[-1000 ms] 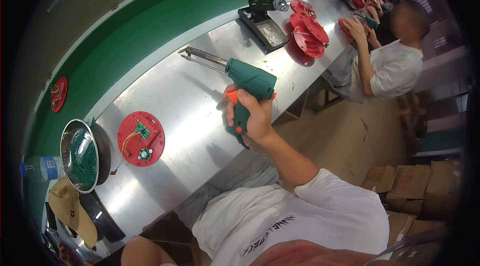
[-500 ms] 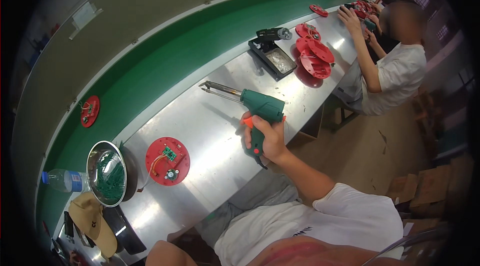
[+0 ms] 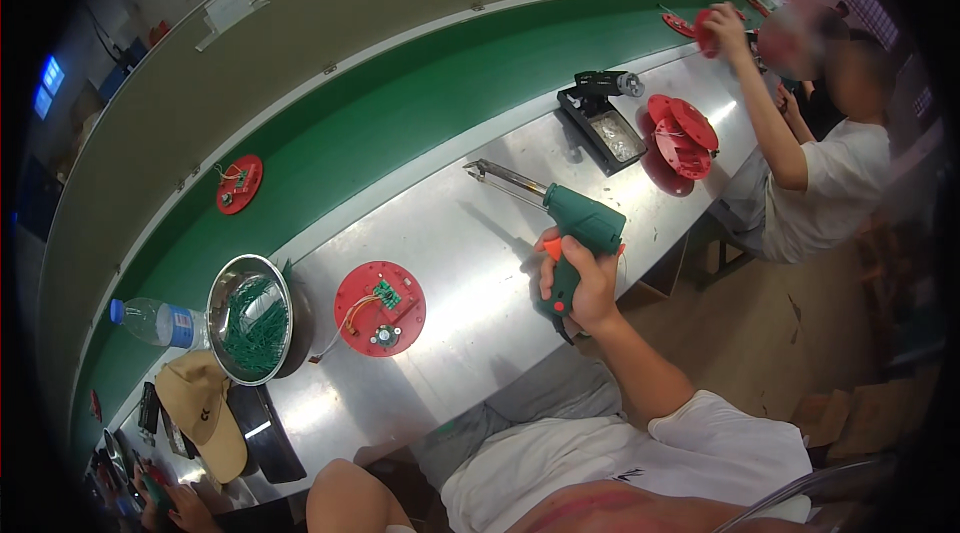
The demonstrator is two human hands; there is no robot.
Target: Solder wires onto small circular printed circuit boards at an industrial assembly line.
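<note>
My right hand [image 3: 585, 278] is closed around the grip of a green soldering gun [image 3: 590, 218], with the index finger by its orange trigger. The gun's metal tip points to the far left, above the steel bench and touching nothing. To its left lies a round red plate [image 3: 350, 283] carrying a green circuit board, wires and a small round part. My left hand is out of view; a bent bare limb [image 3: 345, 503] shows at the lower edge. Beyond the gun stands a black soldering stand [image 3: 612, 165] with a tray.
A steel bowl [image 3: 296, 333] holds green strips, beside a plastic bottle [image 3: 150, 321], a tan cap [image 3: 205, 413] and a dark flat case [image 3: 275, 438]. Red shells [image 3: 685, 138] are stacked at right. Another red plate [image 3: 240, 185] lies farther back. Co-workers sit right and lower left.
My view has shifted, so the bench things appear farther right. The right hand keeps its hold on the soldering gun. The right-hand co-worker has lifted a red round piece.
</note>
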